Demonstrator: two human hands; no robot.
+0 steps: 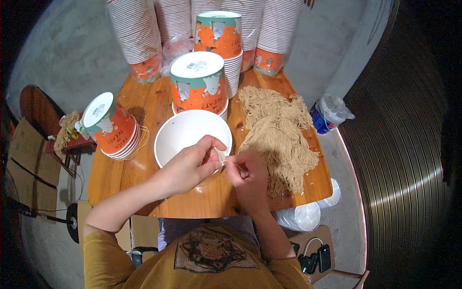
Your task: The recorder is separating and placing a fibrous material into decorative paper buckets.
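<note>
A white-lined paper bucket (180, 130) faces me, its open mouth toward me and a small hole near its far left rim. My left hand (190, 164) reaches across the mouth and pinches at the bucket's near right rim, thumb and fingers closed there. Against those fingertips my right hand (248, 176) is closed in a pinch on a thin pale cord (224, 162). How the cord passes through the rim is hidden by my fingers. To the right lies a heap of tan cords (276, 139), close beside my right hand.
Orange buckets stand upside down in stacks at the left (115, 127) and behind the white mouth (199, 86). A few cords trail beside the left stack. Tall bagged bucket stacks (132, 33) line the back. Clear plastic bags (305, 216) hang below the table's right edge.
</note>
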